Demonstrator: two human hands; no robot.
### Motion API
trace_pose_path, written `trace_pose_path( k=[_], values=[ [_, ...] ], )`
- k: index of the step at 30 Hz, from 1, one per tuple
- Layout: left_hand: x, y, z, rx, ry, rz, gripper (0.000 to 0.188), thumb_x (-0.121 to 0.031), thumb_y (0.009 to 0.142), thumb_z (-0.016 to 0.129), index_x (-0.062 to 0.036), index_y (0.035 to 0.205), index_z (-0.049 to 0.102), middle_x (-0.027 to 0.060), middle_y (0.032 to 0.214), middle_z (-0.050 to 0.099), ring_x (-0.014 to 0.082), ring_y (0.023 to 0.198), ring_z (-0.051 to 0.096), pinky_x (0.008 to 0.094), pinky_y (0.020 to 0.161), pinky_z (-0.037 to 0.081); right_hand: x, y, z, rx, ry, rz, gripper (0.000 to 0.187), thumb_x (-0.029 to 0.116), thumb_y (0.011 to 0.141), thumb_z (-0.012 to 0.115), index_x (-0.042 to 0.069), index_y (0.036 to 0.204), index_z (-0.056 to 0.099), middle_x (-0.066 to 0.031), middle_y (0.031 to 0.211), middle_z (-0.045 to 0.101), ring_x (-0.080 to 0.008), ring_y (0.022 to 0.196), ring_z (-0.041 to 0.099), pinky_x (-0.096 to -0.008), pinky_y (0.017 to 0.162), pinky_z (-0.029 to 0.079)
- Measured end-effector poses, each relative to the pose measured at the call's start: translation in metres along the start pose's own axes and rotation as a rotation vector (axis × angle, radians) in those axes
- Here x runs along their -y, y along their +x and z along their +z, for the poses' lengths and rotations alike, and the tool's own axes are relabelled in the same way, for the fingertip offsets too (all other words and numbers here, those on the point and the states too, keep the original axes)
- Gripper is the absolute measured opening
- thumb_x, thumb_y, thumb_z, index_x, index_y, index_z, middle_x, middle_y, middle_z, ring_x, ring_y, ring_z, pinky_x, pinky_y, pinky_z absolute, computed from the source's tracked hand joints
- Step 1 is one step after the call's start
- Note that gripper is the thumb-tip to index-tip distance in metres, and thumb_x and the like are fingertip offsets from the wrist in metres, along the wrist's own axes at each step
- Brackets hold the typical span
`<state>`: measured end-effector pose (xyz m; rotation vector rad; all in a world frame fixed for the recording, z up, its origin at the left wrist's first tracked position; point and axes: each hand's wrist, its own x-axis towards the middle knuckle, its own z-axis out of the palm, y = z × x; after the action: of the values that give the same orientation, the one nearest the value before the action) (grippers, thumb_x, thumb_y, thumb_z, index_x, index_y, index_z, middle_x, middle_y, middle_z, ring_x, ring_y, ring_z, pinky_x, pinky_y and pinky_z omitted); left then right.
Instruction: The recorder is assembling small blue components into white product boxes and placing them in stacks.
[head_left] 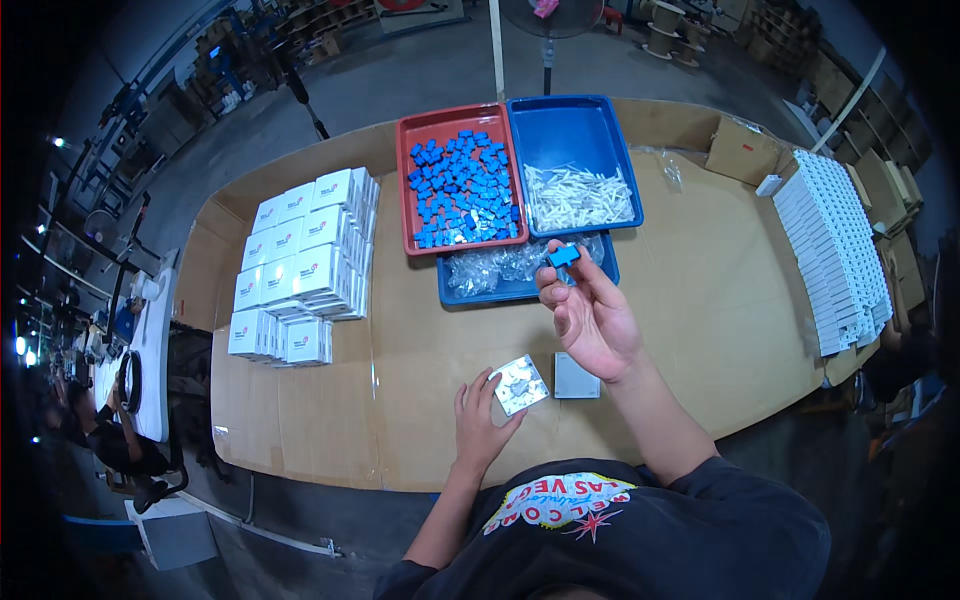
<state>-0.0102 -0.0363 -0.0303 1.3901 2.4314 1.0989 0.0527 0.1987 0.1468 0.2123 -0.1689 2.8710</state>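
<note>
My right hand (598,318) is raised above the table, palm up, and pinches a small blue fiber-optic adapter (563,257) between thumb and fingertips. Something clear or shiny shows just below the adapter, too small to make out. Lower on the table, my left hand (483,418) grips an open white square box (520,385) by its left side, thumb along the near edge and fingers at the far corner. Details inside the box are blurred by glare. Beside it to the right lies a plain white square cover (577,378), touched by neither hand.
A red tray (408,215) holds many blue adapters. Next to it, a blue tray (565,125) carries slim white pieces; another blue tray (490,298) with clear plastic bags sits partly beneath. Stacked white boxes (290,260) stand left, rows of white parts (830,255) right. Cardboard walls (240,190) edge the table.
</note>
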Motion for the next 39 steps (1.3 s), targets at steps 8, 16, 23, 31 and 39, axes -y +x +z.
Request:
trace_pose_path(
  k=[8,16,23,31,39],
  values=[
    [0.000,-0.001,0.001,-0.007,0.000,0.010,0.074,-0.035,0.081,0.086,-0.0064,0.143,0.055,0.0164,0.148,0.055,0.0322,0.139,0.052,0.0570,0.120,0.031,-0.005,-0.004,0.002,-0.082,0.002,-0.007,0.042,0.037,0.115,0.042,0.003,0.137,0.056,-0.0173,0.125,0.065,-0.0219,0.106,0.070,-0.0317,0.089,0.066],
    [0.005,-0.005,0.006,-0.031,0.003,0.010,0.077,-0.033,0.079,0.087,-0.0063,0.143,0.055,0.0183,0.148,0.054,0.0361,0.140,0.050,0.0551,0.118,0.034,-0.011,-0.001,-0.028,-0.120,-0.241,-0.053,0.033,0.025,0.114,0.048,0.000,0.133,0.057,-0.0165,0.115,0.068,-0.0185,0.093,0.070,-0.0275,0.076,0.064],
    [0.009,0.002,0.005,-0.085,0.015,0.010,0.080,-0.031,0.073,0.091,-0.0045,0.140,0.055,0.0189,0.144,0.054,0.0441,0.141,0.047,0.0565,0.114,0.037,-0.029,-0.016,-0.119,-0.613,-1.088,0.059,0.033,0.013,0.107,0.061,-0.002,0.136,0.062,-0.0143,0.118,0.071,-0.0174,0.092,0.073,-0.0284,0.085,0.059],
    [0.013,0.000,0.003,-0.059,-0.050,-0.059,0.088,-0.035,0.075,0.090,-0.0055,0.146,0.048,0.0144,0.143,0.056,0.0382,0.145,0.045,0.0581,0.121,0.030,-0.050,-0.055,-0.135,-0.436,-1.722,0.020,0.042,0.003,0.093,0.075,-0.001,0.134,0.065,-0.0090,0.113,0.070,-0.0168,0.098,0.072,-0.0307,0.084,0.058],
    [0.015,-0.001,0.002,-0.023,-0.067,-0.077,0.093,-0.034,0.074,0.090,-0.0049,0.149,0.045,0.0154,0.146,0.054,0.0343,0.147,0.044,0.0573,0.123,0.028,-0.067,-0.041,-0.131,0.088,-2.249,-0.025,0.034,0.009,0.085,0.076,0.003,0.118,0.070,-0.0114,0.119,0.067,-0.0335,0.109,0.065,-0.0426,0.093,0.054]
  ],
)
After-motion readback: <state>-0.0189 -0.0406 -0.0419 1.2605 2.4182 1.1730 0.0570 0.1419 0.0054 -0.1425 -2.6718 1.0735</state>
